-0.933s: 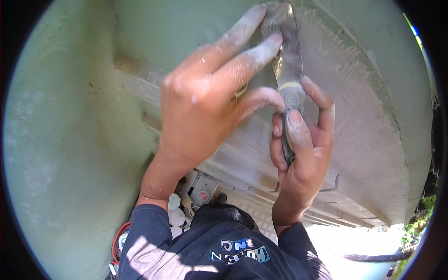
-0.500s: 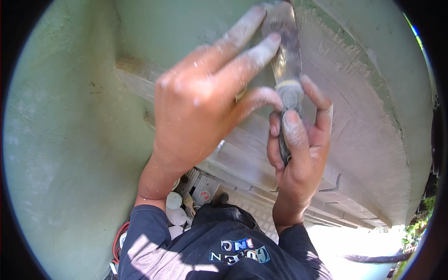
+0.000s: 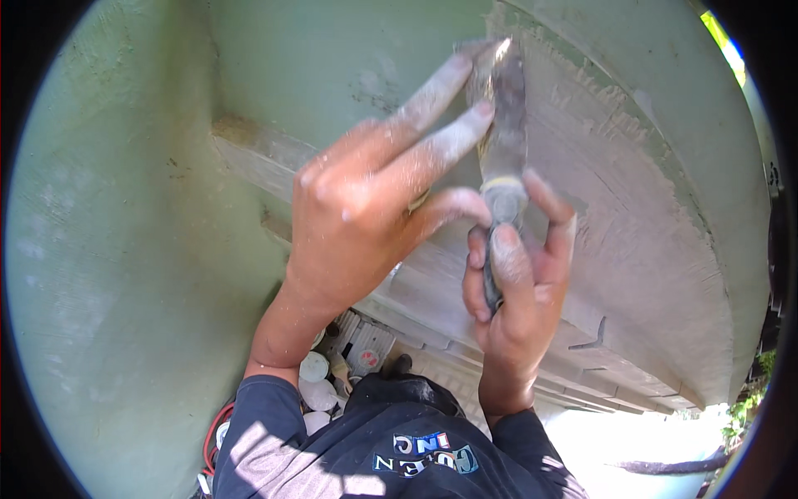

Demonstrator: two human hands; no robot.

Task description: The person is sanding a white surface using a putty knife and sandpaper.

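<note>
My right hand (image 3: 524, 279) is wrapped round the dark handle of a putty knife (image 3: 504, 125), its thumb along the handle and its index finger beside the collar. The blade points away from me and is smeared with grey. My left hand (image 3: 357, 200) comes in from the left, back uppermost, two dusty fingers stretched out to the blade. Its thumb reaches to the top of the handle; its other fingers are hidden. A small yellowish thing shows between thumb and fingers, too little to name. Behind the knife curves a green surface (image 3: 324, 66) with a greyish filler patch (image 3: 632, 224).
A ledge (image 3: 258, 154) juts from the green surface at left. Stepped ribs (image 3: 615, 366) run along the lower right. Down by my body are several pale round lids or tubs (image 3: 317, 392) and a red hose (image 3: 214, 437). A dark pipe (image 3: 673, 466) lies at lower right.
Both hands and the putty knife have come slightly nearer to me. The right hand and knife have shifted a little left, the left hand a little right. The grip looks the same.
</note>
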